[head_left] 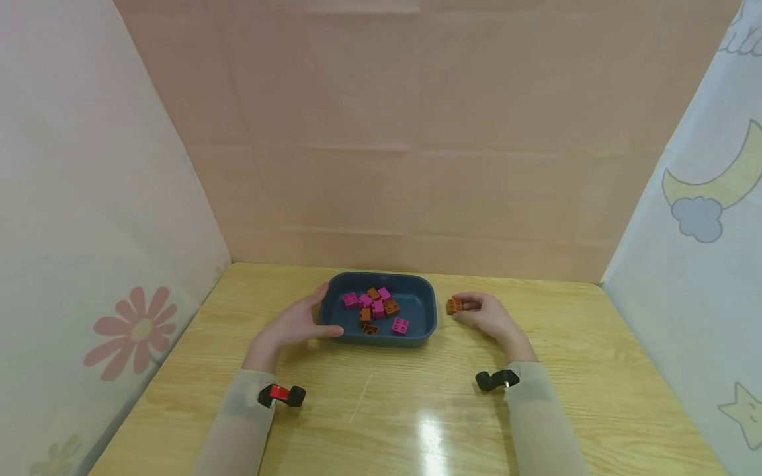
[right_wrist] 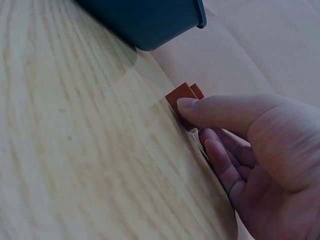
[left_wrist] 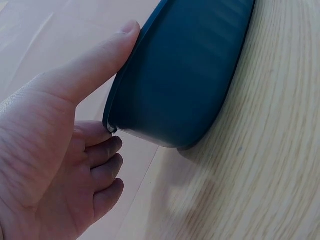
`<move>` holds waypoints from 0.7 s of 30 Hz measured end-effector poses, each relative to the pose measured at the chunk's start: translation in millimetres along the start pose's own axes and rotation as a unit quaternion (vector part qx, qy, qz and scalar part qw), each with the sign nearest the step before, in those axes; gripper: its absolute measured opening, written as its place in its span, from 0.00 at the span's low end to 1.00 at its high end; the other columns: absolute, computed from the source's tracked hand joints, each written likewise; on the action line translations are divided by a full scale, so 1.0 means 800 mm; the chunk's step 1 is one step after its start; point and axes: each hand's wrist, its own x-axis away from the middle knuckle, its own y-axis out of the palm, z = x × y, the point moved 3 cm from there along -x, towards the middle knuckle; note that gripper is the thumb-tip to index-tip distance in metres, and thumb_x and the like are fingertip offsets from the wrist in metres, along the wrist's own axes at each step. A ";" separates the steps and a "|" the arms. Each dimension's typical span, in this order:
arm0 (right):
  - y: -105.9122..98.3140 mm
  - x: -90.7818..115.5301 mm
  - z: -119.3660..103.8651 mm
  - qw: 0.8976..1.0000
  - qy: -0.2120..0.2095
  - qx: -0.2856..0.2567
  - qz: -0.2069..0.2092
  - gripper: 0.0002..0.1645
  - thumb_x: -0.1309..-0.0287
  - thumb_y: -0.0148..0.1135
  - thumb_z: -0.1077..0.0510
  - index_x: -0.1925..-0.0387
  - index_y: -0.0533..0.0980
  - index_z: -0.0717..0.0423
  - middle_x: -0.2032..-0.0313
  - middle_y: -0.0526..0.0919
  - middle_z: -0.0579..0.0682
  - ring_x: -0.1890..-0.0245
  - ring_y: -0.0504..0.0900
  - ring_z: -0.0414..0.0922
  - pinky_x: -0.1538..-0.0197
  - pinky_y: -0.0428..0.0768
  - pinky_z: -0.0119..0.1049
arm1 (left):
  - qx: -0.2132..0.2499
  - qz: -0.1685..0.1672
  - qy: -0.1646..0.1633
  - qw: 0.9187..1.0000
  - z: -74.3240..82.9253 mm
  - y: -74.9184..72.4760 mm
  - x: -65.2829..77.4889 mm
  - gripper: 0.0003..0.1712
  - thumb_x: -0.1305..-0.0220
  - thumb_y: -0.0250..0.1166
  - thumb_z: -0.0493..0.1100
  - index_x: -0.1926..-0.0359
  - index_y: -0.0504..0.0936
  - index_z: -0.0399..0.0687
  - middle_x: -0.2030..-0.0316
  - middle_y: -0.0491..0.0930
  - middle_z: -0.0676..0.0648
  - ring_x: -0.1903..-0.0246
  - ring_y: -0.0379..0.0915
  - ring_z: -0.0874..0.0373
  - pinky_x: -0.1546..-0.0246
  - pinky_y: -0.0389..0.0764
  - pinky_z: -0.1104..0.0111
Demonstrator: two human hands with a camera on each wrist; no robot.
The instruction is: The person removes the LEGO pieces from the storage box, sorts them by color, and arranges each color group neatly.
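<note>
A dark blue tray (head_left: 381, 341) sits on the table with several pink and brown toy bricks in it. My left hand (head_left: 296, 324) spans the tray's left end, thumb at the front rim and fingers round the back corner. The left wrist view has the thumb (left_wrist: 107, 60) lying against the tray's rim (left_wrist: 142, 37), fingers bent by the corner. To the right of the tray, my right hand (head_left: 489, 316) pinches a brown toy brick (head_left: 454, 307) between thumb and fingers. That brick (right_wrist: 181, 97) is close over the tabletop in the right wrist view.
Pink bricks (head_left: 400, 326) and brown bricks (head_left: 391, 307) lie loosely together on the tray floor, some tipped over. The wooden table (head_left: 381, 423) backs onto a pinkish cloth wall (head_left: 417, 165). Patterned white sheets (head_left: 71, 198) hang at both sides.
</note>
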 end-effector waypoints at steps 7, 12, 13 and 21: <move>-0.001 0.001 0.000 1.000 0.004 -0.008 -0.002 0.33 0.34 0.76 0.57 0.30 0.78 0.59 0.43 0.85 0.59 0.42 0.82 0.55 0.43 0.80 0.43 | 0.005 0.000 -0.006 1.000 -0.002 0.001 0.000 0.73 0.43 0.77 0.72 0.12 0.44 0.47 0.14 0.44 0.45 0.18 0.47 0.40 0.22 0.57 0.42; -0.002 0.001 -0.002 1.000 -0.002 -0.014 -0.005 0.34 0.34 0.76 0.57 0.29 0.77 0.60 0.41 0.84 0.61 0.42 0.82 0.55 0.44 0.81 0.40 | 0.011 0.003 -0.007 1.000 -0.001 0.000 0.000 0.74 0.43 0.77 0.73 0.12 0.44 0.47 0.15 0.45 0.44 0.18 0.48 0.39 0.22 0.57 0.42; -0.002 0.001 -0.002 1.000 -0.004 -0.013 -0.007 0.34 0.34 0.75 0.57 0.29 0.77 0.61 0.41 0.84 0.62 0.42 0.82 0.56 0.45 0.81 0.38 | 0.011 0.003 -0.007 1.000 -0.001 0.000 0.000 0.74 0.44 0.77 0.73 0.12 0.44 0.48 0.15 0.45 0.44 0.18 0.48 0.40 0.22 0.57 0.42; -0.006 0.002 0.003 1.000 0.001 -0.027 -0.014 0.35 0.34 0.76 0.58 0.28 0.76 0.61 0.36 0.82 0.62 0.39 0.81 0.56 0.45 0.80 0.31 | 0.010 0.000 -0.007 1.000 -0.002 0.002 -0.002 0.73 0.43 0.78 0.71 0.13 0.45 0.47 0.15 0.44 0.45 0.18 0.49 0.41 0.22 0.58 0.44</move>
